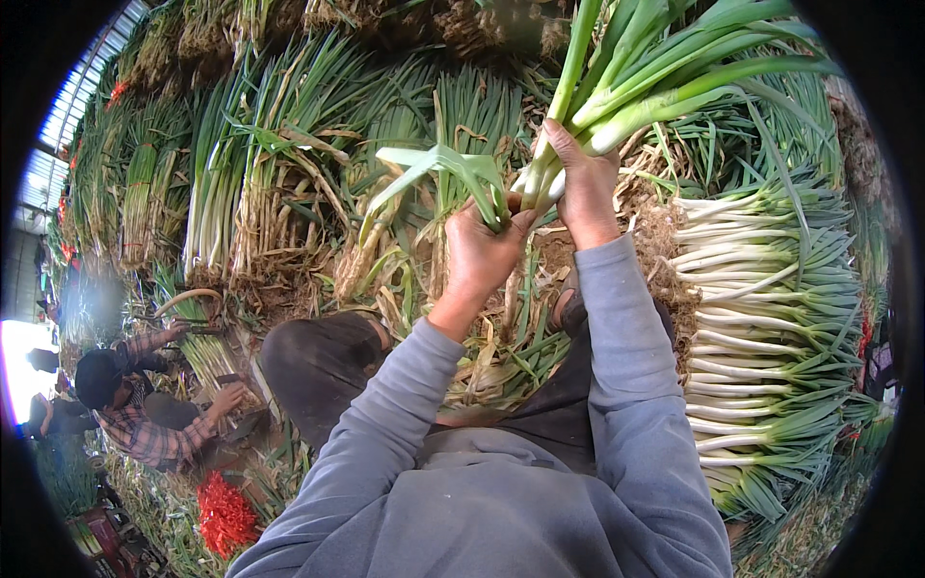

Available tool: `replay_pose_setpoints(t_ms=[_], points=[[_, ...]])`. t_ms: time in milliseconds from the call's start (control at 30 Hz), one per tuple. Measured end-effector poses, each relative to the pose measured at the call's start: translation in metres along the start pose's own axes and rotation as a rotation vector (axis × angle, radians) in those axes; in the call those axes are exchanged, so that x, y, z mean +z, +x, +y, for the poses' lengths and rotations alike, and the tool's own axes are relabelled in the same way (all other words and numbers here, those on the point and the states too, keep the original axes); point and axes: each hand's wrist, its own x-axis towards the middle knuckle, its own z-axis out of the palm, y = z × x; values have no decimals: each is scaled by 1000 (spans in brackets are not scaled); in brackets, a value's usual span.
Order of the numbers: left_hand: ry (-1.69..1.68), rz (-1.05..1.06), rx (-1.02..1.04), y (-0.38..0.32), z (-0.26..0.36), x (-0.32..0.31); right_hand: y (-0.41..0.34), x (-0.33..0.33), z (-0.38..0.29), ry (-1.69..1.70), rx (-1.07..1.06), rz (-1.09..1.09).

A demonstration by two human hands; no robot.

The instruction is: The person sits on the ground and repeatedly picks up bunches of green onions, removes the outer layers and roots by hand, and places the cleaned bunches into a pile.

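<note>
Several welsh onions (636, 94) are in my right hand (589, 180), which grips them at the pale stalks with the green tops fanned up and to the right. My left hand (484, 249) is closed around a bent green leaf (448, 162), right against the lower stalks beside my right hand. The root ends are mostly hidden by the hands. To my right lies a long row of clean white-stalked onions (744, 347), roots toward me and green tops outward.
Untrimmed onions with dry leaves (282, 166) stand in front and to the left. Loose leaf scraps (477, 368) cover the ground between my legs. At left, a person in a plaid shirt (159, 433) sits by another onion pile, near a bundle of red ties (225, 513).
</note>
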Motion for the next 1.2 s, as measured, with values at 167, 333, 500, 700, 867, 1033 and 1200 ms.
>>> replay_pose_setpoints(t_ms=[167,333,500,700,867,1033,1200], points=[[-292,-58,-191,5,1,-9,1,-1,-1,42,41,-49],[-281,-18,-182,1,1,-8,1,-1,0,28,27,-46],[-315,43,-169,0,-5,-5,2,-1,3,-39,-6,-16],[-153,41,8,-4,-10,-3,2,-4,4,-59,-30,-5],[100,79,296,-7,-10,0,4,-6,2,-19,49,-13],[147,128,570,-9,-10,3,8,-3,0,85,-49,41],[65,92,715,-10,-6,0,13,-9,-3,121,59,61]])
